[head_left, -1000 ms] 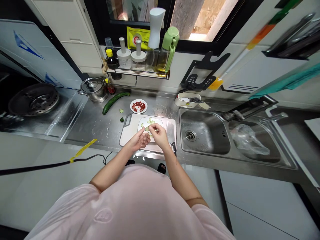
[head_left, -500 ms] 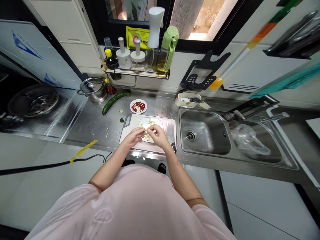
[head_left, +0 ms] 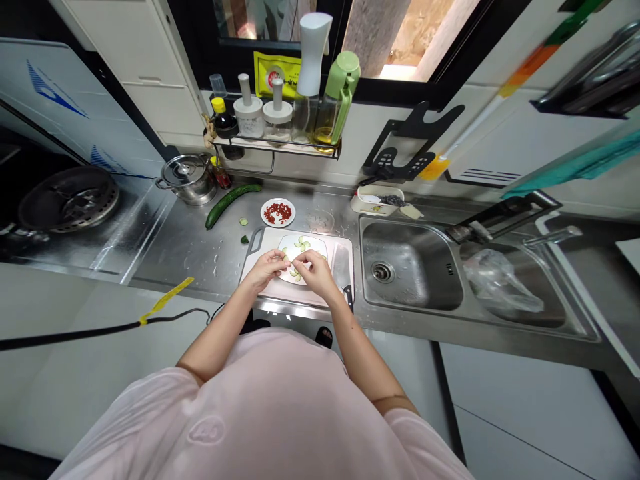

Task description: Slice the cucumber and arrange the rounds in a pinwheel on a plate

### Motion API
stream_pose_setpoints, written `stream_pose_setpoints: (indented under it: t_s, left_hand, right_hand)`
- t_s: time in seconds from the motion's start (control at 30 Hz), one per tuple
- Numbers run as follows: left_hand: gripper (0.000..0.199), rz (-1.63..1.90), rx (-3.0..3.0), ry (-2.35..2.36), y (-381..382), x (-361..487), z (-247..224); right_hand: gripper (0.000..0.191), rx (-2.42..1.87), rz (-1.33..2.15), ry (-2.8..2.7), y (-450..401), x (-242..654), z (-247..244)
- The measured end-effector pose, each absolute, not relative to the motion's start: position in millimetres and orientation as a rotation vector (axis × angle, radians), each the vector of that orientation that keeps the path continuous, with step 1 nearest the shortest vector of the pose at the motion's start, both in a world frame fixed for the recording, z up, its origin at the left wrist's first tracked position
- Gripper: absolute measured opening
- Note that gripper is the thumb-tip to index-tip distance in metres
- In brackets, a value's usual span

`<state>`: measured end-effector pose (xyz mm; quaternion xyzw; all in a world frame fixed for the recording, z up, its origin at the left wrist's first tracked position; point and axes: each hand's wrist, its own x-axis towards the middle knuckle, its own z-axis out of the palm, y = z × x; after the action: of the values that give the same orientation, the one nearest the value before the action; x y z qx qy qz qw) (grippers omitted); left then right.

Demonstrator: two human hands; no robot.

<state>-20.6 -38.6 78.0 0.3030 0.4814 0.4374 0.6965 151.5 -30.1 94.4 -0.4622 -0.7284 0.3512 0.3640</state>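
Both forearms reach forward over a white cutting board [head_left: 300, 295] on the steel counter [head_left: 175, 257], elbows bent, hands meeting above a white plate [head_left: 318, 245] on the board. The left hand [head_left: 263, 270] and right hand [head_left: 317, 273] curve inward, fingertips close together; whether they grasp a slice is hidden. Thin cucumber slices [head_left: 299, 244] lie in a ring on the plate, around and under the fingers.

Left hand: bare left hand [head_left: 263, 270], palm down, fingers [head_left: 276, 261] curled inward.
Right hand: bare right hand [head_left: 317, 272], fingertips [head_left: 301, 256] pinched, just beside left hand.
Arms: bare forearms [head_left: 220, 327] angled inward, both reaching forward.
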Motion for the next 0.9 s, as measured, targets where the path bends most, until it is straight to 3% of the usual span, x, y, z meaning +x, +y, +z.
stream_pose_setpoints:
  t_s: [0.57, 0.9]
  left_hand:
    - [0.041, 1.156, 0.952, 1.102, -42, -13, 86]
    - [0.03, 1.226, 1.256, 1.203, -46, -8, 83]
  right_hand:
    - [0.019, -1.18, 1.044, -1.732, -29, 148, 89]
    - [0.02, -1.208, 1.138, -1.65, -27, 147, 77]
